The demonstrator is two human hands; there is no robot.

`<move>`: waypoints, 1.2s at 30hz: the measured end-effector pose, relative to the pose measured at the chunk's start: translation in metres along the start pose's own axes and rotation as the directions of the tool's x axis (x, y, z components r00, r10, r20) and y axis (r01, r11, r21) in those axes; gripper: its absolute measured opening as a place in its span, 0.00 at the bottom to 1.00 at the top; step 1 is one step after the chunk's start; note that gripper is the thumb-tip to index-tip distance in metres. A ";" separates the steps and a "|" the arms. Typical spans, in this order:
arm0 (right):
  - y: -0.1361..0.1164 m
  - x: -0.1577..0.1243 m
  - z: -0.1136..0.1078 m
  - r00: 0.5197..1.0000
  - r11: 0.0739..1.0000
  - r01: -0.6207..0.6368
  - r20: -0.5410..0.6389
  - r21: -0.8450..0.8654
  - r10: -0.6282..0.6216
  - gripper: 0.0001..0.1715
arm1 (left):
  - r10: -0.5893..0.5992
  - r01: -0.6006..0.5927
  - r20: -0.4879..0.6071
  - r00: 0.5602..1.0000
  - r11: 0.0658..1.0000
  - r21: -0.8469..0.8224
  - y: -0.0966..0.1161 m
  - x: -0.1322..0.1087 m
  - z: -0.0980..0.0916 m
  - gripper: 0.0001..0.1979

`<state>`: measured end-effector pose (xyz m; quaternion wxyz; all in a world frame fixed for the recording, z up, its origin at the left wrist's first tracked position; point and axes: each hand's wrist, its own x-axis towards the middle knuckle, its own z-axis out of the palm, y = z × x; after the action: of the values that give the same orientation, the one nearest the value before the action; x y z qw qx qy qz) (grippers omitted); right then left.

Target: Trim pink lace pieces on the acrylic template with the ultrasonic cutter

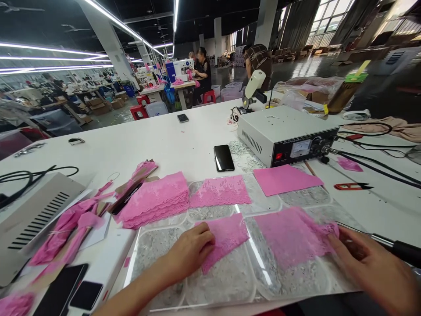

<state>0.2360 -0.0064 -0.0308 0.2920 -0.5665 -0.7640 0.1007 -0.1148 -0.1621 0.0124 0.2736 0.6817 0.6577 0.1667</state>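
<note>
Left hand: fingers curled inward, fingertips on the left part of a small pink lace piece; whether pinching or only pressing cannot be told. Right hand: thumb and fingers closed on the bunched right end of a sheer pink piece, the remainder spread across the mat; palm hollow. Risk: stretching or creasing of the sheer piece, the cause being a one-sided pull on thin cloth. Slim metal tool with black handle, just beside the right hand; held or lying, not clear; risk of snagging the gathered edge, its shaft being so near. Mat, clear and glossy, beneath both pieces; likely slippery, so an unpinned edge could skate out of line. Beyond the hands: one lace piece, flat, next to a layered lace stack; stack liable to slump if brushed by the left forearm. Plain pink panel, near the foot of a metered grey box. Red snips, points facing right; black cables beyond, liable to drag the snips if tugged.
</note>
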 end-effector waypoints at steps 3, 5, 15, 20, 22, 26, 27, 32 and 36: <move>-0.020 -0.006 0.001 0.986 0.985 0.168 -0.016 0.031 -0.168 0.15 | -0.023 0.018 -0.041 0.999 0.995 -0.102 -0.001 -0.003 -0.005 0.07; -0.046 -0.012 0.007 0.921 0.904 0.378 0.022 0.201 -0.390 0.10 | -0.068 0.052 -0.078 0.995 0.980 -0.192 -0.002 -0.008 -0.010 0.06; -0.184 -0.031 0.062 0.739 0.701 0.598 0.072 0.388 -0.670 0.21 | -0.212 0.073 -0.154 0.965 0.784 -0.617 0.015 -0.006 -0.024 0.19; -0.190 -0.015 0.079 0.772 0.754 0.590 0.074 0.287 -0.632 0.10 | -0.158 -0.012 -0.204 0.966 0.761 -0.648 0.014 -0.003 -0.038 0.19; -0.176 -0.009 0.077 0.772 0.755 0.599 0.057 0.267 -0.633 0.13 | -0.147 -0.033 -0.221 0.964 0.761 -0.648 0.005 -0.012 -0.045 0.18; -0.144 -0.008 0.061 0.743 0.725 0.646 0.023 0.237 -0.669 0.14 | -0.108 -0.013 -0.165 0.980 0.801 -0.598 -0.014 -0.036 -0.045 0.12; -0.137 -0.010 0.057 0.732 0.714 0.659 0.018 0.237 -0.681 0.14 | -0.092 0.013 -0.119 0.989 0.840 -0.542 -0.018 -0.043 -0.042 0.10; -0.122 -0.019 0.038 0.711 0.695 0.674 0.034 0.249 -0.702 0.15 | -0.139 0.144 0.038 0.990 0.958 -0.247 -0.032 -0.060 -0.030 0.06; -0.127 -0.029 0.031 0.638 0.640 0.686 0.137 0.345 -0.758 0.15 | -0.104 0.114 0.066 0.992 0.977 -0.178 -0.035 -0.063 -0.031 0.06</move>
<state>0.1217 -0.0711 -0.0036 0.2728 -0.1472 -0.9389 0.1496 -0.1661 -0.2197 0.0244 0.3617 0.6214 0.6681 0.1914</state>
